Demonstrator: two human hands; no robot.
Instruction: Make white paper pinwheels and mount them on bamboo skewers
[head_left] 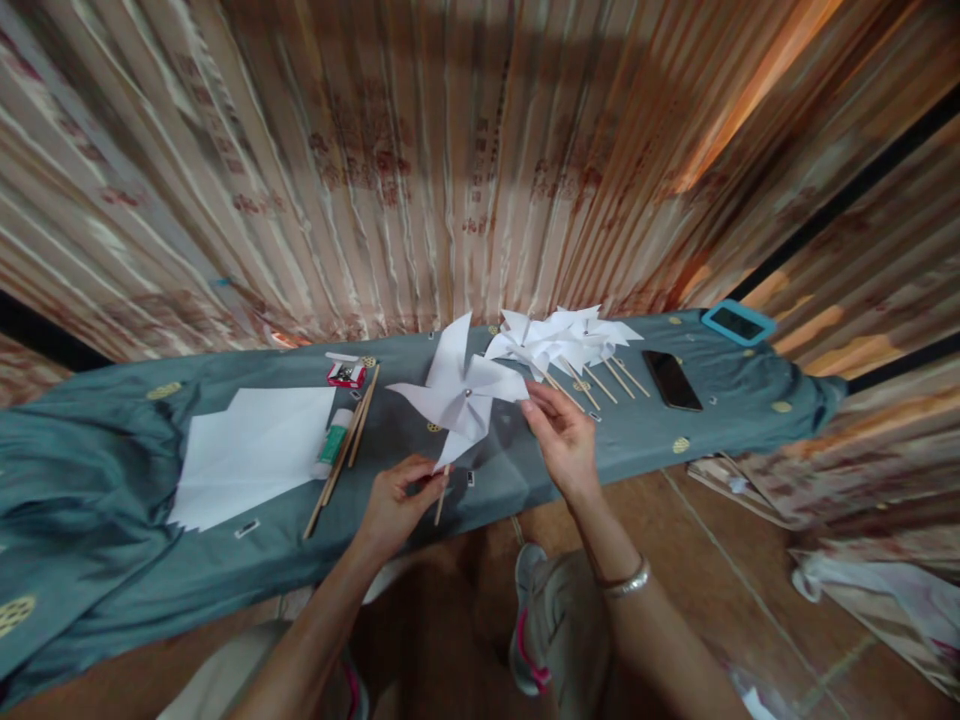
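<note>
A white paper pinwheel with a pin at its centre is held above the cloth-covered table. My left hand pinches its thin wooden stick just below the lowest blade. At the tip of the right-hand blade, my right hand has its thumb and fingers closed on the paper. Behind and to the right lie several finished white pinwheels in an overlapping row, their sticks pointing toward me. Most of the held stick's upper part is hidden behind the blades.
White paper sheets lie at the left, beside a green-and-white glue stick, loose wooden sticks and a small red box. A black phone and a blue-framed device rest at the right. A curtain hangs behind the table.
</note>
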